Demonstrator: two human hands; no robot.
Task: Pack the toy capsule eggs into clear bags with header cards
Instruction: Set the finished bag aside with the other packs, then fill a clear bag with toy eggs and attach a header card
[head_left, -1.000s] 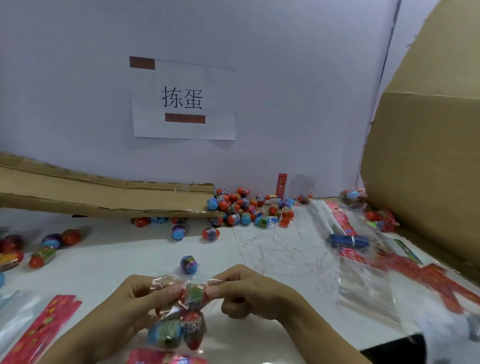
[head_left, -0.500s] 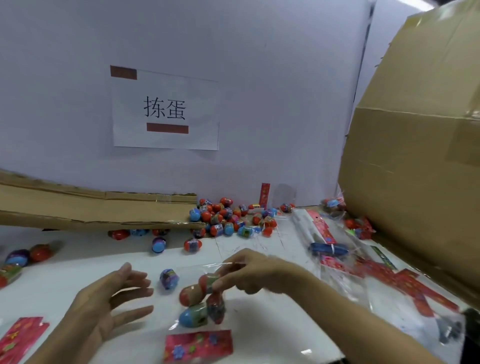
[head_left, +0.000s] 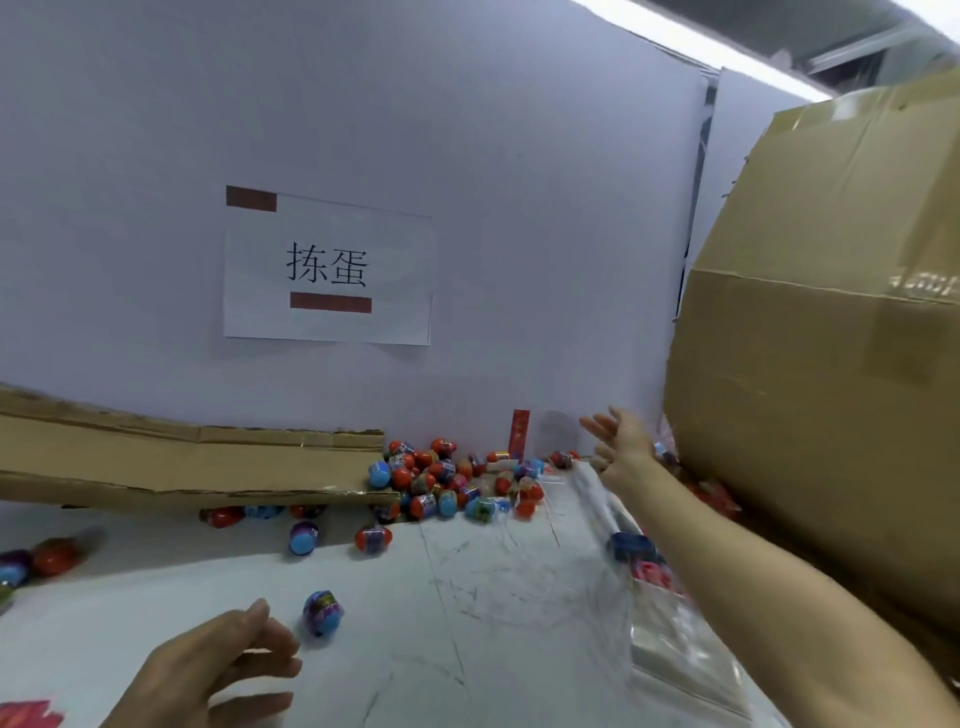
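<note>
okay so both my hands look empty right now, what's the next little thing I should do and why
Probably pick up the loose blue egg with your left hand. That hand is open and right beside it, while your right hand is stretched out, open, near the cardboard box. The clear bags lie under your right arm for the step after.

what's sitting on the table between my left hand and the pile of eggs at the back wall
In the head view, between the left hand and the heap of plastic capsule eggs: a blue-purple egg beside the fingertips, then a blue-ended egg and a red egg.
</note>
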